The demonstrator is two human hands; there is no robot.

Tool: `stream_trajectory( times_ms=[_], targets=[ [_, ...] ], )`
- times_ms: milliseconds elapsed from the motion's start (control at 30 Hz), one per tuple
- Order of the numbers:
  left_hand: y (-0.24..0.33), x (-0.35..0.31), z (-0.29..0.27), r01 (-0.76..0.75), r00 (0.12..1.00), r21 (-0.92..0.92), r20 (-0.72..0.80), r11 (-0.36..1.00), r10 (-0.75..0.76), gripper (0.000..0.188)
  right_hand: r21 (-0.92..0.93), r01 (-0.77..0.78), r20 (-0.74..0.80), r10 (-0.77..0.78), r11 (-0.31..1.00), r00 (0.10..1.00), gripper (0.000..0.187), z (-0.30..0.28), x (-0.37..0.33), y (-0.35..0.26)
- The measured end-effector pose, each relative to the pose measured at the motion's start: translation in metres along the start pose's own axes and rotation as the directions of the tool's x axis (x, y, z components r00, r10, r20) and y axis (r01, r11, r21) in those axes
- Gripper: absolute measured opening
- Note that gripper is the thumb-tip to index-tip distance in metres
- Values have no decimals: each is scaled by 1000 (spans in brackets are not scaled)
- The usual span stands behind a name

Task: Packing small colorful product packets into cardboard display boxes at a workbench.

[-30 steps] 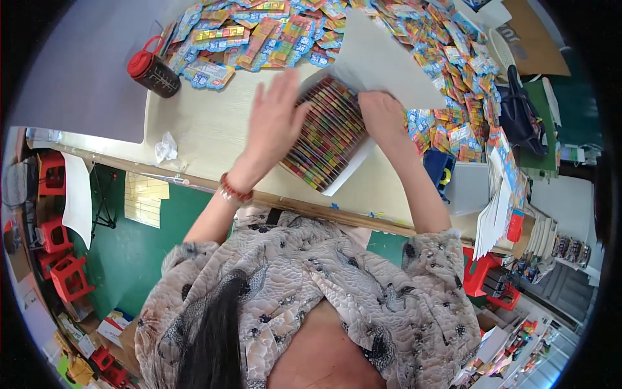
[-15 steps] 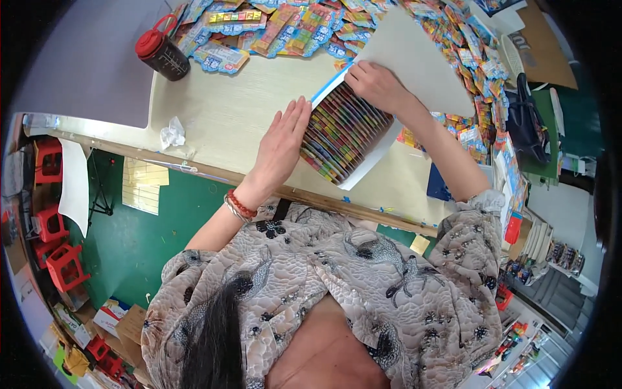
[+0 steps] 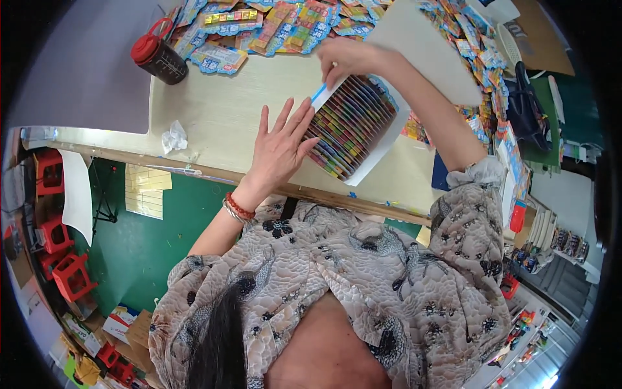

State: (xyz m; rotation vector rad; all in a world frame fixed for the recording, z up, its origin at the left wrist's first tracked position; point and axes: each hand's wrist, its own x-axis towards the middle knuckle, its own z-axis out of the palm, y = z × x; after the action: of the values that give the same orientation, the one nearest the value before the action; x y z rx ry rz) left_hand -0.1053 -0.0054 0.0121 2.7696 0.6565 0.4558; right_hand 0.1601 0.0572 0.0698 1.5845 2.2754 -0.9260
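An open white box (image 3: 389, 148) sits at an angle on the table, packed with rows of multicoloured carded packs (image 3: 353, 126) standing on edge. Its large white lid (image 3: 421, 48) is folded back on the far side. My left hand (image 3: 278, 139) lies against the box's left wall, fingers spread, holding nothing. Over the far left corner, by the blue-edged rim (image 3: 319, 93), is my right hand (image 3: 346, 58). Its fingers bend downward and are slightly blurred, so whether they pinch anything is unclear.
Many loose carded packs (image 3: 278, 26) are heaped along the far side and right of the table. A dark bottle with a red lid (image 3: 160, 59) stands at the far left, and crumpled white tissue (image 3: 174, 137) lies nearer. Red stools (image 3: 72, 275) are on the green floor.
My right hand has moved left along the box to its far left corner, uncovering the far packs. My left hand's fingers have spread wider. The lid has tipped slightly farther back.
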Motion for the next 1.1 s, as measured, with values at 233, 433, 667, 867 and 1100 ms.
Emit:
stream_trajectory(
  times_ms=[233, 433, 667, 867, 1100],
  targets=[
    [-7, -15, -4, -9, 1000, -36, 19, 999, 10, 50, -244, 121, -220, -176, 962, 959, 22, 3, 2, 28],
    [-9, -16, -5, -35, 999, -16, 19, 999, 36, 48, -767, -114, -265, -151, 632, 952, 16, 3, -24, 19],
    [6, 1, -13, -51, 985, -55, -166, 997, 41, 39, -492, 0, -431, -244, 870, 869, 9, 28, -78, -46],
    [68, 1, -10, -227, 973, -596, -171, 770, 155, 45, 195, 40, -425, 48, 980, 904, 14, 87, -185, -42],
    [85, -2, 6, 19, 999, -736, 47, 677, 23, 41, 224, 104, -576, 46, 969, 816, 13, 115, -159, -18]
  ],
)
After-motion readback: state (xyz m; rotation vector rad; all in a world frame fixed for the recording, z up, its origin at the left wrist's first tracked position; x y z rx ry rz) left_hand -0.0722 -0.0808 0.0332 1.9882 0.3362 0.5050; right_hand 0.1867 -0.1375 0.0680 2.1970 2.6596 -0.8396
